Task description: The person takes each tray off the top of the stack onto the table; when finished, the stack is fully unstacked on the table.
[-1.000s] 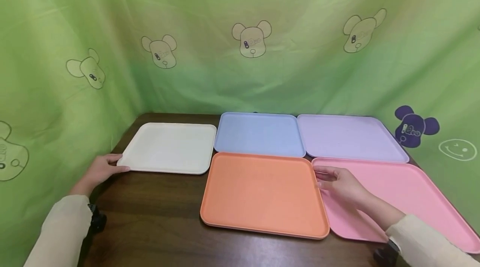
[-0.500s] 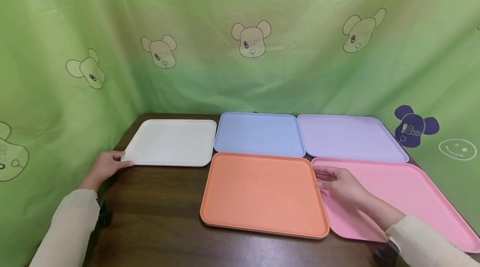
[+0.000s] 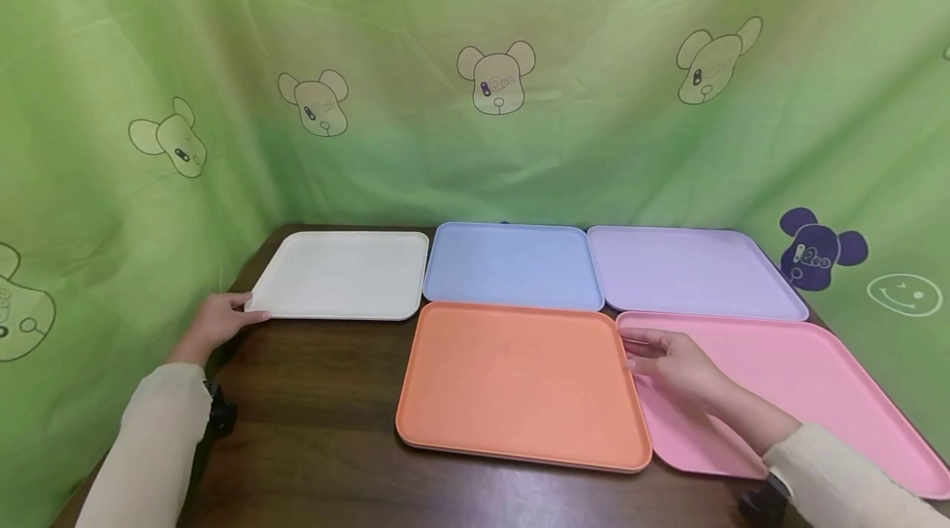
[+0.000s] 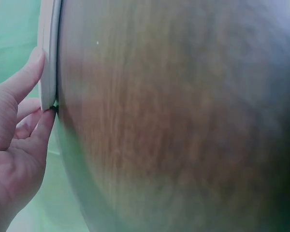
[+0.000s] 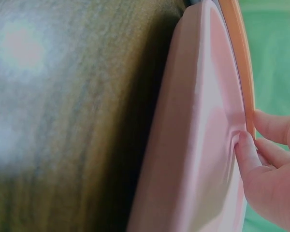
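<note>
At the far left of the table in the head view lies a white tray. My left hand holds its near left corner, thumb along the near edge and fingers at the left side. The left wrist view shows this tray edge-on with the hand around its corner. In the front middle sits an orange tray, with a second edge just visible beneath it. My right hand touches its right rim with fingertips and thumb, above a pink tray; the right wrist view confirms the contact.
A blue tray and a lilac tray lie side by side at the back. Brown wooden table shows at the front left. A green printed curtain closes off the back and both sides.
My left hand has slid the white tray away from me, level with the back of the blue tray. The right hand and the other trays have stayed put.
</note>
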Demonstrator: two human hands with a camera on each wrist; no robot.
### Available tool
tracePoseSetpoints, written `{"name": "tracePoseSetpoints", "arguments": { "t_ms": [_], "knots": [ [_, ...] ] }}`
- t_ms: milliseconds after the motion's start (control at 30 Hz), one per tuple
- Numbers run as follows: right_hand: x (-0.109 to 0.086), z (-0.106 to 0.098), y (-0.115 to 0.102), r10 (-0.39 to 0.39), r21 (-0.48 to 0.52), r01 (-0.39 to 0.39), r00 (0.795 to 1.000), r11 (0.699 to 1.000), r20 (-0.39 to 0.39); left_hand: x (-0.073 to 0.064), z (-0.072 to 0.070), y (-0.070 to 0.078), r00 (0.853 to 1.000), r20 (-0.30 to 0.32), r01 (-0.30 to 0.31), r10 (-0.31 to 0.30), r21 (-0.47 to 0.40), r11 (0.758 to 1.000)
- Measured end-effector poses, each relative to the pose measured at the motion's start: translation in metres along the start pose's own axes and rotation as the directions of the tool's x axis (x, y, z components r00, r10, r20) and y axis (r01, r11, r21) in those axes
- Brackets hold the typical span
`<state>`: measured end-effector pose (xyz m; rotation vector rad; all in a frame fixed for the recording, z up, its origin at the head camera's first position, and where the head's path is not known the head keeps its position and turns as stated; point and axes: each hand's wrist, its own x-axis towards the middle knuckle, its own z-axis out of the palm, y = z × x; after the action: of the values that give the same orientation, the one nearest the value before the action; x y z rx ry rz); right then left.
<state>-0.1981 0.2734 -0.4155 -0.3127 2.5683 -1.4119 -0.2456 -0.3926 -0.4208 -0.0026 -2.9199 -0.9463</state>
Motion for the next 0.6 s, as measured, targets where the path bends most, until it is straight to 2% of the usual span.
{"name": "tracePoseSetpoints", "arguments": {
  "t_ms": [333,600],
  "knots": [
    [0.000,0.000,0.000,0.009,0.007,-0.009,1.000,1.000,0.002,0.009,0.002,0.001,0.999,-0.031,0.038,-0.039,-0.024,0.999],
    [0.000,0.001,-0.001,0.015,0.028,-0.015,1.000,0.999,0.002,0.014,0.005,0.005,0.998,-0.050,0.028,-0.028,0.006,1.000]
  ]
}}
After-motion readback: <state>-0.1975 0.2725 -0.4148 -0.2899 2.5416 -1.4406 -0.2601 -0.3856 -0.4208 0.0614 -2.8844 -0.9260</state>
